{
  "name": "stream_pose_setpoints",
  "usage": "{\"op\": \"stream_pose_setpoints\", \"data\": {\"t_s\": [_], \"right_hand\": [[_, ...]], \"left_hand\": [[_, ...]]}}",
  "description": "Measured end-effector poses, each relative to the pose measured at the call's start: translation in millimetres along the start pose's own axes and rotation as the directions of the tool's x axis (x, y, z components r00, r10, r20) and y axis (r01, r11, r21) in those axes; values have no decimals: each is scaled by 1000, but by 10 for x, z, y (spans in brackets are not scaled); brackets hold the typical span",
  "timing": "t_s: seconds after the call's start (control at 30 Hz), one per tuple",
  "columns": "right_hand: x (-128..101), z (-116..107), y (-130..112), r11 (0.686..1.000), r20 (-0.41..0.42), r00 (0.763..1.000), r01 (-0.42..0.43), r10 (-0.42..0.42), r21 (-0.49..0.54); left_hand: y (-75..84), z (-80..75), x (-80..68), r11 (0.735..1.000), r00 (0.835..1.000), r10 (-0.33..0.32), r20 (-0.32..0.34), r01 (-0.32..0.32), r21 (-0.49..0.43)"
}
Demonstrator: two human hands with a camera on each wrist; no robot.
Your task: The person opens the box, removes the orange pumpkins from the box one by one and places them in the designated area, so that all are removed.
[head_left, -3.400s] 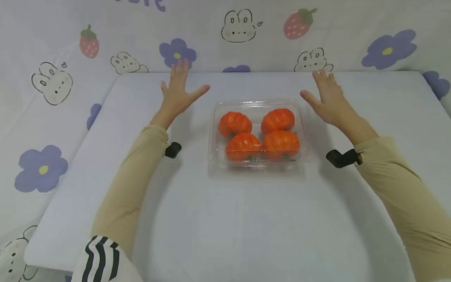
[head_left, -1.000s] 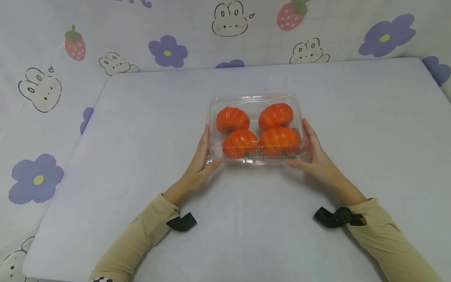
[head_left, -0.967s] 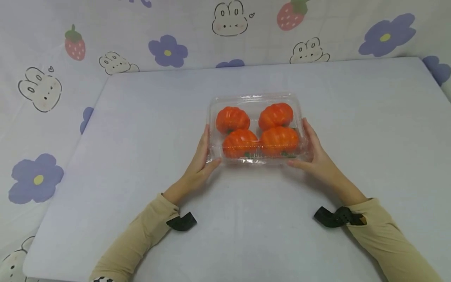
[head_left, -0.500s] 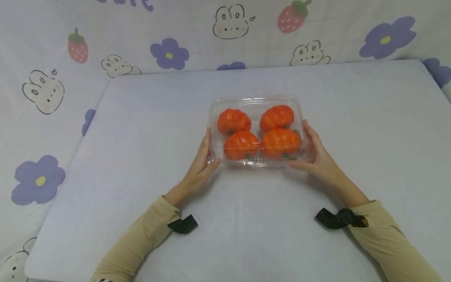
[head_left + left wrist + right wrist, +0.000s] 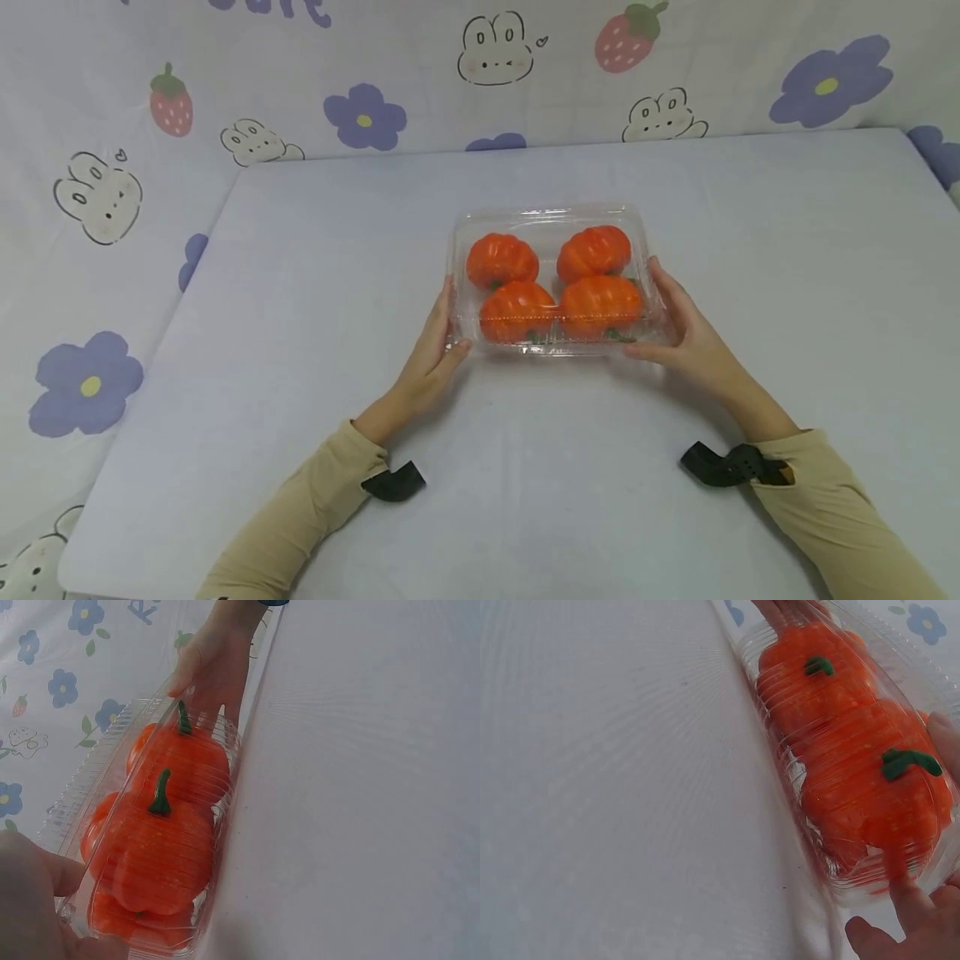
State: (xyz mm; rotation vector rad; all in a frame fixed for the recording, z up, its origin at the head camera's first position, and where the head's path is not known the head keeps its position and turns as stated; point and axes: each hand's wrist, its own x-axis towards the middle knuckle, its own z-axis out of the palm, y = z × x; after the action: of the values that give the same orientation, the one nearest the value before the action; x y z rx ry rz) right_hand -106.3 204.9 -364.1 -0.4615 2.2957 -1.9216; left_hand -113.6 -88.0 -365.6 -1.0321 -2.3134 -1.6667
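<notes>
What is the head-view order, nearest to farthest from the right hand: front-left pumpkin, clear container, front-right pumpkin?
1. Clear container: its right side meets the right hand.
2. Front-right pumpkin: inside, on that hand's side.
3. Front-left pumpkin: inside, toward the left hand.

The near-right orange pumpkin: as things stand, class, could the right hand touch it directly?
Probably not: the clear container looks closed over the pumpkin, so plastic stands between it and the right hand, which holds the outside.
</notes>
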Motion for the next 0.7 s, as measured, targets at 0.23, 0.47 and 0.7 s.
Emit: {"op": "stream_pose_setpoints", "data": {"t_s": [0.23,0.47,0.7], "right_hand": [[-35,76,-7,999,-12,999,37,-37,-9],[-50,85,-13,999,-20,999,40,-40,-35],[-42,74,-46,998,-13,999,48,-49,-42]], "left_hand": [[-30,4,-60,1000,1000,-18,3,18,9],[-231,10,-92,992,999,50,-13,-48,118],[-281,16,-80,987,997,67,-34,-61,149]]}}
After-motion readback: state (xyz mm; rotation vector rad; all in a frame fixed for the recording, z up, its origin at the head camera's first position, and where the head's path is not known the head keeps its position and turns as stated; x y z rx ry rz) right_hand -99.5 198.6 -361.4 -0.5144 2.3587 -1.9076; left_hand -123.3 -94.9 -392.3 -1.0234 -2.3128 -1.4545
